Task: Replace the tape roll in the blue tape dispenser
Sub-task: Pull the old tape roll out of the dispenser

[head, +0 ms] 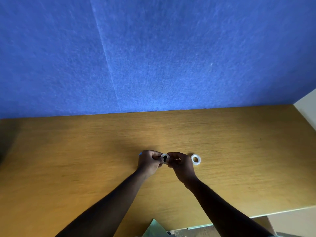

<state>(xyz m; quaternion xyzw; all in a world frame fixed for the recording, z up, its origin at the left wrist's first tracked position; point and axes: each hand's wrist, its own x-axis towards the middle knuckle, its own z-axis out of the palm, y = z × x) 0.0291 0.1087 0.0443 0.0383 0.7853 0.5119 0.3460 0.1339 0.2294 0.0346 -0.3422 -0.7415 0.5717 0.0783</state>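
Wooden, honey-coloured desk [85, 159] is filling the lower half of the view, backed by a blue felt wall panel [153, 57] along its far edge. Both hands are meeting above the middle of the desk, and between them they are gripping a small clear tape roll [165, 158] that is carrying a dark hub in its centre. The left hand [149, 162] is pinching the roll's left side with its fingers curled in tight, while the right hand [179, 164] is closing its fingertips on the roll's right side. A sliver of bright blue, most likely the blue tape dispenser [140, 153], is peeking out just beyond the left hand's knuckles; too little is showing to tell how it is sitting. A second, white tape roll [196, 159] is lying flat on the desk just to the right of the right hand, apart from it. A greenish, pointed object [154, 228] is poking in at the desk's near edge, between the two forearms.
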